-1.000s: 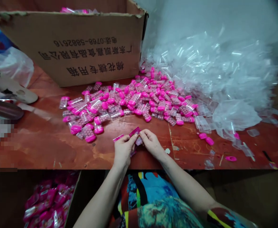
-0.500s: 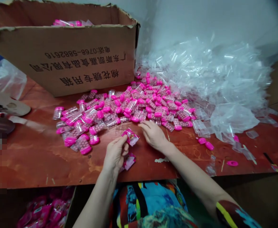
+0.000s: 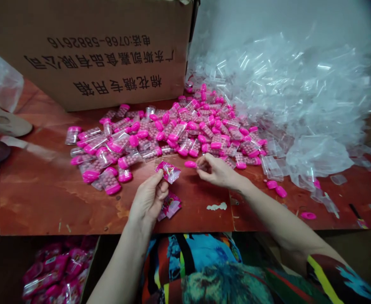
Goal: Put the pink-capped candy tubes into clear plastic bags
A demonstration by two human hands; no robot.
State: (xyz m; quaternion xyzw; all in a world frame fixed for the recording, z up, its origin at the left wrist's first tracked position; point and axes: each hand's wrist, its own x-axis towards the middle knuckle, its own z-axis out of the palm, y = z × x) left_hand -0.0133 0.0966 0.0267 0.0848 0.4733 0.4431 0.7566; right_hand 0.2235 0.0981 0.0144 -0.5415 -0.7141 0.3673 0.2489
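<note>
Between thumb and fingers, my left hand point(image 3: 148, 195) pinches a small pink printed packet point(image 3: 169, 172). More pink packets point(image 3: 172, 206) lie on the table just beside and below that hand. My right hand point(image 3: 217, 170) is closed around a small clear candy bottle with a pink cap point(image 3: 190, 164); the cap points left toward the packet, and fingers hide most of the bottle's body. Beyond both hands spreads a heap of clear candy bottles point(image 3: 175, 131) with pink caps and pale pink balls inside.
A tall cardboard box point(image 3: 109, 63) stands at the back left. Clear plastic sleeves point(image 3: 299, 88) are piled at the back right. Loose pink caps point(image 3: 280, 191) lie on the red table point(image 3: 90, 215) at right. Below the left edge is a container of filled pink packets point(image 3: 58, 270).
My right hand has drawn back from the heap with a pink-capped candy bottle in its fingers. My left hand still holds the packet. The view has tipped downward.
</note>
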